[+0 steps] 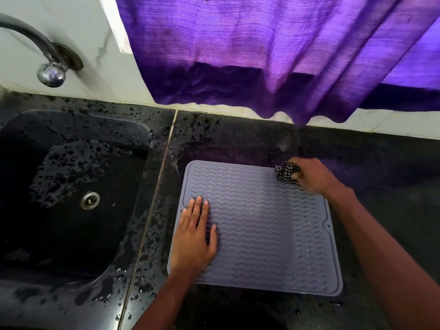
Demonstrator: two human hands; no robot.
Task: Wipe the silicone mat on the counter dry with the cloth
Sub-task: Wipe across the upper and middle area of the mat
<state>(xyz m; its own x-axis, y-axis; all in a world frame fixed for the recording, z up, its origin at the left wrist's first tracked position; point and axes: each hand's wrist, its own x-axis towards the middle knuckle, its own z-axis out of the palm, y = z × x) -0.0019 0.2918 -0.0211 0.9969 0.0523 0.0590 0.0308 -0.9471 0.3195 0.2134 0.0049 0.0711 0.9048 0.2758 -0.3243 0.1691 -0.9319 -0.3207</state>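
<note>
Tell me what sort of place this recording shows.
Most likely a home kitchen: a dark sink sunk into a wet speckled stone counter, a chrome tap on the wall above it, and a ridged silicone mat beside the sink. A purple curtain hangs behind.

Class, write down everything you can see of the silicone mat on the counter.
The silicone mat is grey-lilac, roughly square with rounded corners, a raised rim and wavy ridges. It lies flat on the dark counter, right of the sink. The left hand presses flat on its left side; the right hand holds a checked cloth against its far right corner. Small glints near the right edge look like droplets.
</note>
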